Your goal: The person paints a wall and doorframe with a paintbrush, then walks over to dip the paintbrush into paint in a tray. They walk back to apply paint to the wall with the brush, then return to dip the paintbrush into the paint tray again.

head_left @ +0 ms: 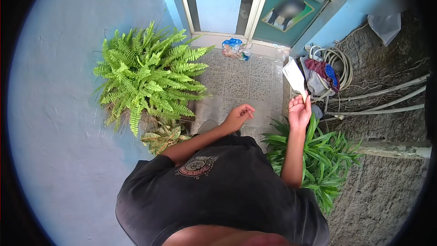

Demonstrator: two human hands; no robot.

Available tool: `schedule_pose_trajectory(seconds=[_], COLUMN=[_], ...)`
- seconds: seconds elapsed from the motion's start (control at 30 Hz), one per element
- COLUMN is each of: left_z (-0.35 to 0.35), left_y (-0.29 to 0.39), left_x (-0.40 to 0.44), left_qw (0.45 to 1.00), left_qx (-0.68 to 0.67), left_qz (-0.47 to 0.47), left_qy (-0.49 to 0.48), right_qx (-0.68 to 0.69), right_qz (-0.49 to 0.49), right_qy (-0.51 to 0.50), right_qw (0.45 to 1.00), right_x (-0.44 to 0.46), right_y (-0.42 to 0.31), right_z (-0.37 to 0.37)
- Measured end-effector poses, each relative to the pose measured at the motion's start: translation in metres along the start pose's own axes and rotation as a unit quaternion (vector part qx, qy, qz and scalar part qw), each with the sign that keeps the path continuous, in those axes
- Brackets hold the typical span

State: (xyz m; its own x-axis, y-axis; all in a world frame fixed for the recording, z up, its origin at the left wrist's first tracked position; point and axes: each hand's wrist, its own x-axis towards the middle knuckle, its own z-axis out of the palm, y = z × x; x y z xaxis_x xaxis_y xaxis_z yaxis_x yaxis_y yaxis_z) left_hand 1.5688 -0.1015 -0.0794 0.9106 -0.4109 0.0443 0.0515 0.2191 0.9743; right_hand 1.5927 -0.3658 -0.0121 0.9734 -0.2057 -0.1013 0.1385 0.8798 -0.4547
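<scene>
My right hand (299, 113) is raised on the right, palm up, with its fingers curled. Between thumb and fingers it grips the narrow end of a white, flat, paddle-like thing (294, 76), whose broad end points up and away from me; its exact kind I cannot make out. My left hand (240, 115) hovers in front of my body, fingers loosely bent and partly apart, with nothing visible in it. Nearest the left hand is the patterned stone-tile floor (227, 79) below. Under my right forearm stands a leafy green plant (314, 155).
A large fern (148, 73) stands by the blue wall (68, 100), above a variegated plant (161, 137). Plastic bags (236, 49) lie at the door (218, 2). To the right are a coiled hose (344, 66), cloths (322, 73) and white pipes (387, 108).
</scene>
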Motion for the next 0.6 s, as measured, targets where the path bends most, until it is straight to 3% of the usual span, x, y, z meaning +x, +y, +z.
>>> schedule_pose_trajectory(seconds=[0.37, 0.6], left_z=[-0.045, -0.131], left_y=[-0.005, 0.007], left_x=[0.112, 0.222], left_qw=[0.998, 0.999], left_qx=[-0.02, -0.016], left_qz=[-0.054, -0.036], left_qy=[-0.035, -0.013], right_qx=[0.015, 0.017], right_qz=[-0.003, -0.013], right_qy=[0.024, 0.053], right_qw=[1.0, 0.998], right_x=[0.111, 0.213], right_y=[0.016, 0.055], right_z=[-0.004, 0.015])
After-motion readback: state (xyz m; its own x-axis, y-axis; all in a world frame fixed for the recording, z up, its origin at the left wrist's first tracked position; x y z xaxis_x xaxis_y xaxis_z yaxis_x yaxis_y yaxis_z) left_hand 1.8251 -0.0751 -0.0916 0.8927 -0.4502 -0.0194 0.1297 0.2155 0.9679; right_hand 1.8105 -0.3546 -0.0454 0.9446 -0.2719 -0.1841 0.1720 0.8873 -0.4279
